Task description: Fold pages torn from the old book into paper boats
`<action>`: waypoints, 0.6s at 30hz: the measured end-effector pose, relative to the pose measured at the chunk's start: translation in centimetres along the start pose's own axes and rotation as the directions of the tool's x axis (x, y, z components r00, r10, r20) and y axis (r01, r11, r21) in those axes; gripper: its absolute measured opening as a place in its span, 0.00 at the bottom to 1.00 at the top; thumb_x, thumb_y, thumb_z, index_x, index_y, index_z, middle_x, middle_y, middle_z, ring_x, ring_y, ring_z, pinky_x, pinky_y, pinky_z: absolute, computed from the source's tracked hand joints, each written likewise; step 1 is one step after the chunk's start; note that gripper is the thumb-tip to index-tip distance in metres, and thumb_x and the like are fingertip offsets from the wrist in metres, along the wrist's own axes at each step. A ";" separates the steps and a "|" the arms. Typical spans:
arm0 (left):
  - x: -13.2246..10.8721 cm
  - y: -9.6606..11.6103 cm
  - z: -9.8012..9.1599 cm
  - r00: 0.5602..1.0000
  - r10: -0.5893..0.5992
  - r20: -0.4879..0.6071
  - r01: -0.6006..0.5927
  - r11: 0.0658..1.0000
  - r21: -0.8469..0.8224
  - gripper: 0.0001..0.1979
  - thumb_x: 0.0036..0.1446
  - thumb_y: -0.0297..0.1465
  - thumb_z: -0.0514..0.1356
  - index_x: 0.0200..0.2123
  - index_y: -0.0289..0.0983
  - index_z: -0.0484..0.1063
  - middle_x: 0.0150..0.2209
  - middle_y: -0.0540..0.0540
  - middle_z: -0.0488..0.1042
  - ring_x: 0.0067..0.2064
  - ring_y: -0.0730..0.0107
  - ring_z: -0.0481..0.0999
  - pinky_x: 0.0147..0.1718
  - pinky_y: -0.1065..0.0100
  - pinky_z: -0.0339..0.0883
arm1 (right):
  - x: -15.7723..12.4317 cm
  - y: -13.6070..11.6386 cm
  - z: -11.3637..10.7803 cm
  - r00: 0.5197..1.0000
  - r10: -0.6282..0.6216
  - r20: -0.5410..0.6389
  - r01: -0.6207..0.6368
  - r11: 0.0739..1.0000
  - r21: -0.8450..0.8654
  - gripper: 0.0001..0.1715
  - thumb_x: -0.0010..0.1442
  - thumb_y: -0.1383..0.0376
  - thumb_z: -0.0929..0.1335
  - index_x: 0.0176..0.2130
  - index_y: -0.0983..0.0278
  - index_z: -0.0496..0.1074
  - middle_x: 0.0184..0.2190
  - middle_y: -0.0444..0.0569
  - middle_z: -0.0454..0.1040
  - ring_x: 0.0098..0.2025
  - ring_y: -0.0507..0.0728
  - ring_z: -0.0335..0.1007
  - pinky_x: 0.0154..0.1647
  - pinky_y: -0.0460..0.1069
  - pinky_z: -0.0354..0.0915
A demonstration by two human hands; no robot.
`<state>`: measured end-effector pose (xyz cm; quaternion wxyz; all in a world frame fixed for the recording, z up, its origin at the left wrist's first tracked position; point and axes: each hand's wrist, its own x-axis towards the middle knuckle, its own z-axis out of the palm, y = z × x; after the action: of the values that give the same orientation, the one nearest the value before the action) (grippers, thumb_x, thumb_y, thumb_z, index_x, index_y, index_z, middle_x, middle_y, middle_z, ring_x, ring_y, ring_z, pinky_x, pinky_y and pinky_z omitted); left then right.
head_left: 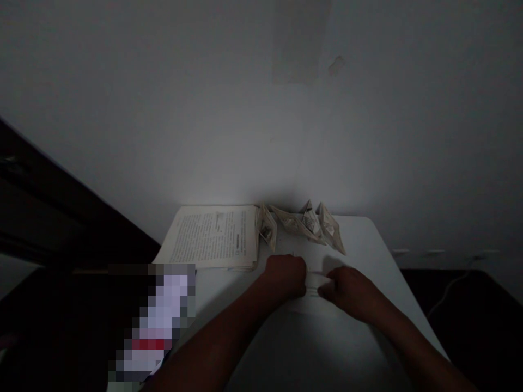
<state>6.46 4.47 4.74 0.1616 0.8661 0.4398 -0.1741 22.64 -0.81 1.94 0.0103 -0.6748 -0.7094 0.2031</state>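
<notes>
My left hand (286, 275) is closed, its knuckles toward the wall, on one side of a folded sheet of paper (314, 283). On the other side of the sheet, my right hand (349, 291) pinches it between thumb and fingers. Only a narrow strip of the paper, with several layers or creases, shows between the hands; the rest is hidden. Just beyond them stand several folded paper boats of printed paper: one boat (267, 230) beside the page stack, and others grouped to the right, with a right-hand boat (332, 231) at the end.
A stack of printed pages (204, 237) lies at the table's back left. The white table (363, 234) meets a pale wall (229, 109). A blurred, pixelated patch (163, 321) covers something at the left edge. A dark door or furniture (61, 201) stands left; a cable (449, 286) hangs right.
</notes>
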 end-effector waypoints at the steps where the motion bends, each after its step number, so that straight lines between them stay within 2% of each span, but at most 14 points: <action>1: 0.0 0.0 0.0 1.000 -0.001 0.002 0.001 1.000 0.001 0.17 0.49 0.34 0.58 0.43 0.34 0.69 0.41 0.35 0.74 0.43 0.55 0.75 0.38 0.59 0.69 | -0.1 0.1 -0.1 1.000 0.009 0.010 -0.009 1.000 0.003 0.13 0.52 0.59 0.65 0.28 0.65 0.75 0.27 0.53 0.77 0.31 0.59 0.73 0.29 0.48 0.60; 5: 0.0 0.0 -0.1 1.000 -0.005 0.008 0.005 1.000 0.003 0.17 0.49 0.34 0.58 0.43 0.34 0.70 0.41 0.35 0.74 0.43 0.55 0.75 0.38 0.59 0.70 | -0.3 1.0 -0.3 1.000 0.016 0.025 -0.016 0.999 0.028 0.14 0.52 0.59 0.65 0.22 0.64 0.73 0.22 0.50 0.76 0.27 0.57 0.72 0.25 0.47 0.57; 11: 0.0 0.0 -0.3 1.000 -0.002 0.007 0.002 1.000 0.005 0.17 0.49 0.34 0.58 0.43 0.34 0.70 0.42 0.35 0.74 0.43 0.56 0.75 0.39 0.60 0.69 | -1.3 3.0 -1.0 0.999 0.049 0.024 -0.051 0.995 0.090 0.10 0.51 0.62 0.66 0.23 0.62 0.74 0.24 0.48 0.77 0.29 0.58 0.73 0.27 0.47 0.59; 14: 0.1 0.0 -0.3 1.000 0.001 0.005 -0.001 1.000 0.008 0.17 0.48 0.34 0.58 0.42 0.34 0.70 0.41 0.35 0.75 0.43 0.56 0.75 0.38 0.60 0.69 | -2.3 2.2 -2.0 0.998 0.027 -0.055 -0.019 0.988 0.155 0.10 0.53 0.62 0.65 0.26 0.61 0.75 0.26 0.47 0.78 0.30 0.57 0.73 0.29 0.47 0.61; 18: 0.2 0.0 -0.2 1.000 0.014 -0.011 -0.014 1.000 0.018 0.17 0.49 0.35 0.58 0.42 0.34 0.70 0.40 0.35 0.75 0.42 0.55 0.75 0.38 0.59 0.70 | -2.6 -0.9 -1.8 0.993 -0.048 -0.106 0.069 0.976 0.206 0.10 0.55 0.62 0.64 0.29 0.60 0.74 0.26 0.46 0.78 0.29 0.56 0.73 0.29 0.47 0.61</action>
<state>6.62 4.69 4.83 0.1526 0.8716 0.4329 -0.1724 22.53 -2.78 4.55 0.1228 -0.6582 -0.7022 0.2423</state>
